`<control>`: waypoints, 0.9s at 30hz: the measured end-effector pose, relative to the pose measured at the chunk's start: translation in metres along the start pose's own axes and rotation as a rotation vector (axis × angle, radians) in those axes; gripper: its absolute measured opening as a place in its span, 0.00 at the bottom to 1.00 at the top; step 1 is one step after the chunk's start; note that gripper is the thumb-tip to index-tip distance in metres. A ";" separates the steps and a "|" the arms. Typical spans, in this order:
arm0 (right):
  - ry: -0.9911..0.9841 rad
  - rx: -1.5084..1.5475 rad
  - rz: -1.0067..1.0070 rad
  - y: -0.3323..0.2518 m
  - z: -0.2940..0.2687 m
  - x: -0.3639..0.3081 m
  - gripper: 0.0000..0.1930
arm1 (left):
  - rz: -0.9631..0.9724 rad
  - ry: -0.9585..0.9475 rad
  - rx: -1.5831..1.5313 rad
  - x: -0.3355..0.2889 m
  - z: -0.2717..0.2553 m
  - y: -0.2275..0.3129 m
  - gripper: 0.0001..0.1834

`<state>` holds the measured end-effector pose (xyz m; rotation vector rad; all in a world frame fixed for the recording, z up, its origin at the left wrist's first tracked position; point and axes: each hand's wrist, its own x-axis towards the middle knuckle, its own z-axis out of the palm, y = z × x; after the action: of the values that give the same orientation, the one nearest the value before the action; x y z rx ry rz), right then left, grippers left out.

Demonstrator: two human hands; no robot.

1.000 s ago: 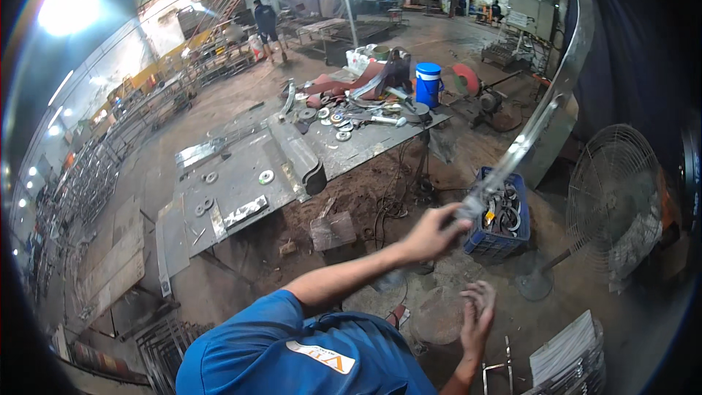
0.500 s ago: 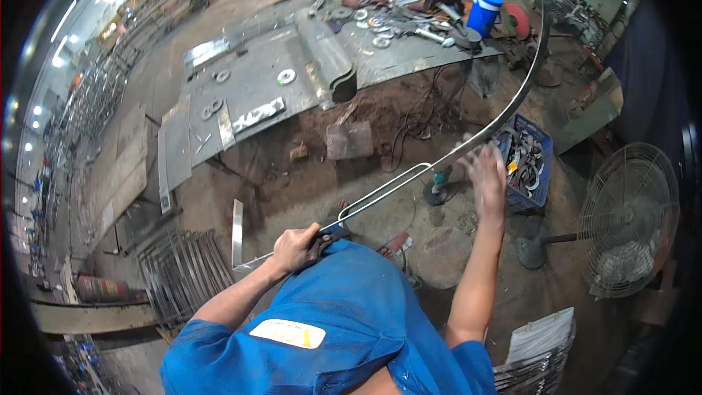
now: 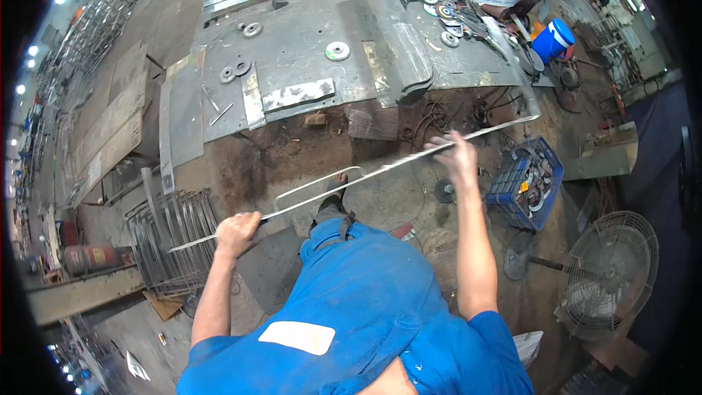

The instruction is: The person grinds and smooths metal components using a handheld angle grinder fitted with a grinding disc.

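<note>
A long, thin metal frame slants across in front of me, its right end higher in the view. A narrow rod loop runs along its far side, and from its right end a blurred arm extends toward the table. My left hand is closed around the bar near its left end. At the bar's right part is my right hand, its fingers smeared by motion; whether they grip the bar or only touch it does not show.
A metal-topped table ahead carries grinding discs, abrasive belts and a blue jug. At right stand a blue crate of scraps and a fan. Stacked metal frames lie left.
The frame has turned, its right end coming down and nearer. My left hand has moved left with it, and my right hand has moved left to the bar. The view has shifted.
</note>
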<state>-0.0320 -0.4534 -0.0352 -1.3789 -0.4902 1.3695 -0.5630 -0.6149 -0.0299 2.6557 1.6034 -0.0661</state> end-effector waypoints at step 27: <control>-0.114 -0.136 0.434 0.149 0.155 0.142 0.25 | -0.006 -0.061 -0.024 0.072 0.084 -0.257 0.21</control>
<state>-0.1904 -0.3210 -0.1893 -1.5854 -0.3751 1.8001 -0.7584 -0.4361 -0.1203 2.6042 1.5836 -0.1262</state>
